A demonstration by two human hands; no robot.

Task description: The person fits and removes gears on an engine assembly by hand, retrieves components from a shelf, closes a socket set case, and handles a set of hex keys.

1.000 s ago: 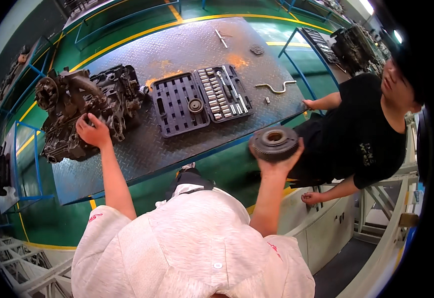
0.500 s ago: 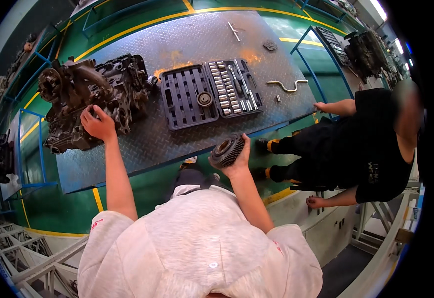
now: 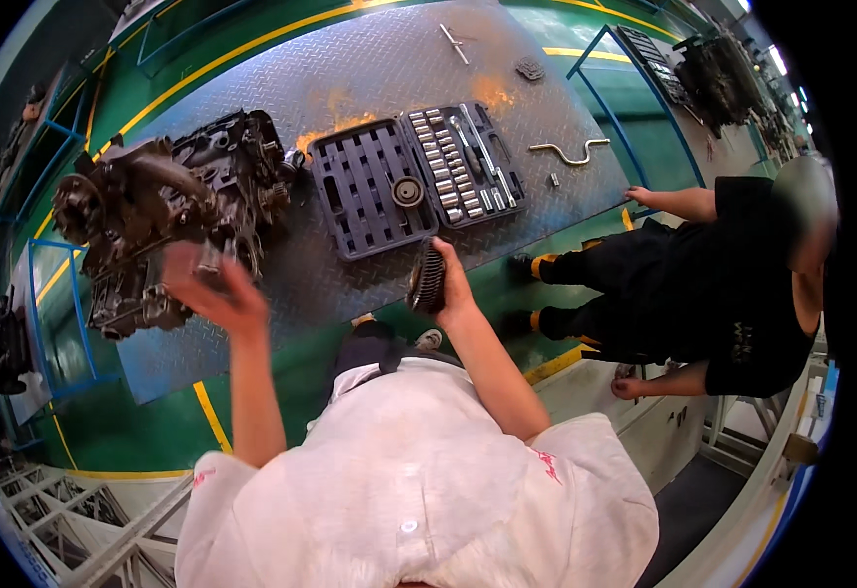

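The right hand (image 3: 456, 284) grasps a dark toothed metal gear (image 3: 426, 279) mid-view. At nine o'clock, the left hand (image 3: 215, 292) is blurred; its grip cannot be told. Beyond, on the grey steel bench (image 3: 384, 64): a grimy brown metal engine (image 3: 208, 186) toward ten, an open black plastic socket case (image 3: 360, 191) at twelve.

The left forearm (image 3: 257, 392) rose almost straight up the view, bare below the sleeve. The left hand (image 3: 215, 289) tilted leftward from the wrist, its fingers parted and pointing forward and to the left (blur smeared them, so the bend of each one was hard to read). The right forearm (image 3: 497, 367), also bare, slanted inward, running forward and to the left from the elbow. The right hand (image 3: 456, 284) was closed in a firm grip, palm turned inward, fingers uppermost. The two hands were well apart and nearly level with each other
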